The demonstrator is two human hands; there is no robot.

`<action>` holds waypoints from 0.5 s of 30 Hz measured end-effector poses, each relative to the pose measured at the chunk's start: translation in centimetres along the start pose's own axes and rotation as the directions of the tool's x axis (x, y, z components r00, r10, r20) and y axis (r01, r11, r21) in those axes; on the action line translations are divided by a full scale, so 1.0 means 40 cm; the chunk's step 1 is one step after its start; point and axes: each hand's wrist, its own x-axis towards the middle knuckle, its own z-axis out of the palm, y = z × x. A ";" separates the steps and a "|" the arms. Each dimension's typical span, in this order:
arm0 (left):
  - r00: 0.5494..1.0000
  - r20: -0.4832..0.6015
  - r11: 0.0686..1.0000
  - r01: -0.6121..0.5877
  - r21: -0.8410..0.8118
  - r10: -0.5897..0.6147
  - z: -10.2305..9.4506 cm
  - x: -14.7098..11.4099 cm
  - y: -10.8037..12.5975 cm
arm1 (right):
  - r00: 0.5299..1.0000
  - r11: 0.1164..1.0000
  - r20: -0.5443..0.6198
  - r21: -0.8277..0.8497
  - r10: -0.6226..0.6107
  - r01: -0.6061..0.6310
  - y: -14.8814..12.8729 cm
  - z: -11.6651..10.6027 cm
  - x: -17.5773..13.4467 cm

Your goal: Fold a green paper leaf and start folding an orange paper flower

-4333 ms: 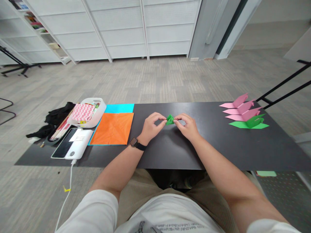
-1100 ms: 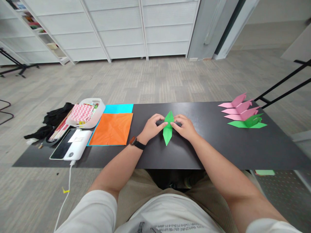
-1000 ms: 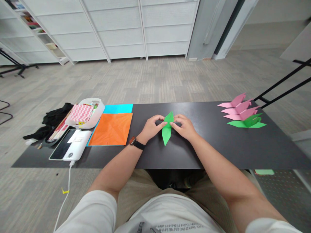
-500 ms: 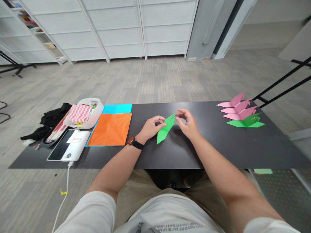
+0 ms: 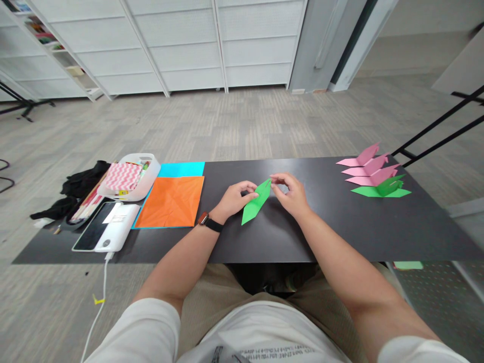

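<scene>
A folded piece of green origami paper (image 5: 256, 202) is held above the middle of the dark table, its long pointed shape slanting up to the right. My left hand (image 5: 238, 199) pinches its left edge between thumb and fingers. At the upper tip, where a slit shows, my right hand (image 5: 290, 194) has its thumb and fingertips closed on the point. Off to the right stand several folded paper birds: pink ones (image 5: 372, 169) in a row and a green one (image 5: 385, 189) nearest me.
Orange paper sheets (image 5: 170, 201) lie over blue paper (image 5: 181, 169) on the left. Beside them are a white basket (image 5: 151, 176) with a pink zigzag-patterned item, a phone (image 5: 94, 227) against a white power bank (image 5: 117, 227) with a cable, and black cloth (image 5: 85, 179). The table (image 5: 340, 232) is dark.
My right hand's fingertips have come in slightly to the left, onto the green paper's tip. The left hand keeps its pinch, and the paper has tilted a little.
</scene>
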 end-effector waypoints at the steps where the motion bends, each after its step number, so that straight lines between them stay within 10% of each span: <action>1: 1.000 0.000 1.000 0.002 -0.006 -0.002 0.000 0.000 0.001 | 1.000 1.000 0.000 -0.016 -0.012 0.012 -0.002 -0.001 0.001; 15: 1.000 0.000 1.000 0.016 -0.016 -0.016 -0.001 0.002 0.005 | 0.982 0.983 -0.073 -0.076 -0.173 0.168 0.011 -0.005 0.008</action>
